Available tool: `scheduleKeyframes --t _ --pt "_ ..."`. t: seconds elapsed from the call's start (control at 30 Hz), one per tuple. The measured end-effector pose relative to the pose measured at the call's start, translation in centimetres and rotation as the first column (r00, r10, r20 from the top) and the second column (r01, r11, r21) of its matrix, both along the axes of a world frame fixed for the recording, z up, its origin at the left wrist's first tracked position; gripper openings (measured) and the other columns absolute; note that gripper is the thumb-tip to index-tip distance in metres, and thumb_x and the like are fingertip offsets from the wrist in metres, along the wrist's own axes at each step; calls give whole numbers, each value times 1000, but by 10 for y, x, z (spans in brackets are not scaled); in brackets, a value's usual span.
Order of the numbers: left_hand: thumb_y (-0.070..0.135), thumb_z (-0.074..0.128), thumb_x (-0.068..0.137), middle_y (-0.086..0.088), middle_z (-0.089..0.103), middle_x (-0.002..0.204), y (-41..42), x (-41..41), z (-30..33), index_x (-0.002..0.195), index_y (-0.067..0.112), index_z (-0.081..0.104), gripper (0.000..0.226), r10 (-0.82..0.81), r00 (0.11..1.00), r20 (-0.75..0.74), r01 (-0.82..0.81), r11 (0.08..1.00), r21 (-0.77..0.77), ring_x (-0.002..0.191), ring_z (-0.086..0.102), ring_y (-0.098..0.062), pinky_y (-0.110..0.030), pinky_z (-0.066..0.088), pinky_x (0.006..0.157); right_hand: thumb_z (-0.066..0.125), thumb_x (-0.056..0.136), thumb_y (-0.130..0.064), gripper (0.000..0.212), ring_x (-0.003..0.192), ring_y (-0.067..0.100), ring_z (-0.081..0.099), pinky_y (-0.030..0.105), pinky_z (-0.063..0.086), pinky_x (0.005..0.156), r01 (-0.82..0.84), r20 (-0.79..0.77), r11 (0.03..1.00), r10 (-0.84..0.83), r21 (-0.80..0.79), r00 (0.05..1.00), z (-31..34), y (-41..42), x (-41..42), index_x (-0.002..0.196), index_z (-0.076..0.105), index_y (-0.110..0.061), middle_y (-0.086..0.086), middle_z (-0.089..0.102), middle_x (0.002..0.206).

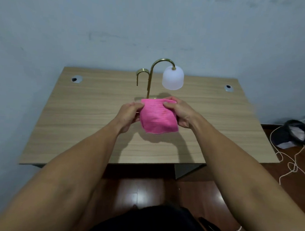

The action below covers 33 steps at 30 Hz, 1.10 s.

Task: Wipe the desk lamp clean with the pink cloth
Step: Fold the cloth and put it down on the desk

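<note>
Holding the folded bright pink cloth between both hands above the middle of the light wooden table, you have it ready but not yet on the lamp. Your left hand pinches the cloth's 9 o'clock edge, your right hand curls over its 2 o'clock corner; both have a grip on the fabric, neither is released.

The small desk lamp with curved brass stem and frosted white dome shade stands just beyond the cloth at 12 o'clock, its shade hanging toward 1 o'clock. The cloth hides the lamp's base, so you cannot tell whether they touch.

To do this step well, I would gather the cloth into one hand as a flat pad, likely the right, since the shade hangs on that side. Free the left to steady the brass stem low down; the lamp looks light and top-heavy, and a sideways wipe could tip it. Start at the shade, stroking downward with light pressure, then wrap the cloth round the stem and slide along the curve, including the shorter brass hook at 11 o'clock. Finish at the base.

On the floor at 3 o'clock lie a dark cap and a loose white cord, well apart from your work.
</note>
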<state>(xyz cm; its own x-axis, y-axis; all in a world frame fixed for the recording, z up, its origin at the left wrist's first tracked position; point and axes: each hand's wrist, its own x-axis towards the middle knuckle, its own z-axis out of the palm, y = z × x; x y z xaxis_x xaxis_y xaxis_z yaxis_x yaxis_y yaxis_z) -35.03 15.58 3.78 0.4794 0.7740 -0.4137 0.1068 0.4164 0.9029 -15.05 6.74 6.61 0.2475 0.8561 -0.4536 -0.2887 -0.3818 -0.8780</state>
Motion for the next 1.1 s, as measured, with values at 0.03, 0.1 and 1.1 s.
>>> scheduleKeyframes --t 0.03,0.1,1.1 --pt "18 60 100 13 70 66 -2 5 3 89 20 66 13 -18 1000 3 18 1000 3 57 64 -4 -16 53 52 64 98 -6 20 88 23 75 34 64 72 13 4 1000 -13 5 1000 3 -3 4 118 66 -7 15 72 108" --pt "23 55 105 8 67 78 -8 16 9 94 23 62 13 -34 999 -4 34 999 18 65 60 -9 -19 50 55 61 99 -4 26 83 20 75 31 64 69 23 -31 1000 -23 2 999 9 -10 11 124 67 -3 15 75 103" --pt "21 49 110 -13 68 96 -136 302 -38 114 17 49 5 -190 963 -193 192 981 -6 80 65 -28 -39 55 65 45 106 -21 12 54 12 69 27 52 45 20 307 973 53 -231 950 -52 -146 298 107 56 -24 -3 70 67"
